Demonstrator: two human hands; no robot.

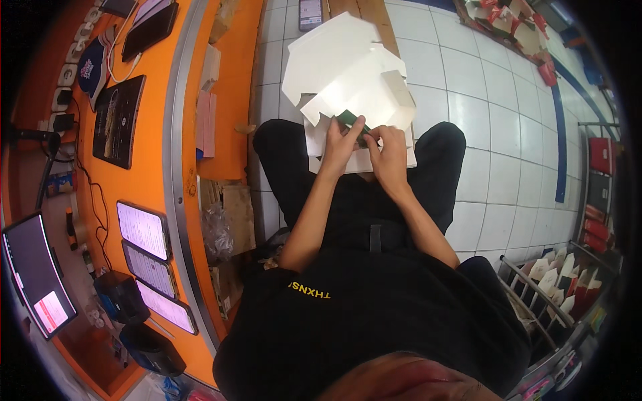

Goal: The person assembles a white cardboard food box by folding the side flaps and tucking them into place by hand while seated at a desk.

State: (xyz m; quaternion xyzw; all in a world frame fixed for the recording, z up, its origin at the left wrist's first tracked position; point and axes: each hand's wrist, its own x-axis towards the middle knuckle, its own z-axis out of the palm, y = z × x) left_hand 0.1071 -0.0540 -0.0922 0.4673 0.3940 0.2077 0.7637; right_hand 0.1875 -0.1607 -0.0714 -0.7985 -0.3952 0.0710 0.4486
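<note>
White cardboard pieces [334, 63], cut and folded like flattened box blanks, lie in a stack in front of me between my knees. Over the near end of the stack, my left hand [342, 143] is closed on a dark green flat strip [349, 119], thumb along its side. My right hand [390, 155] pinches at the strip's lower right end, fingers bent together. The strip slants down from upper left to right, and fingers cover part of it. Its exact kind does not show.
A wooden bench [379, 20] under the cardboard bears a phone [310, 15] at its far end. To my left runs an orange counter [155, 144] with several phones, a tablet [119, 121] and a monitor [37, 274]. A metal rack [535, 294] with folded boxes stands at right.
</note>
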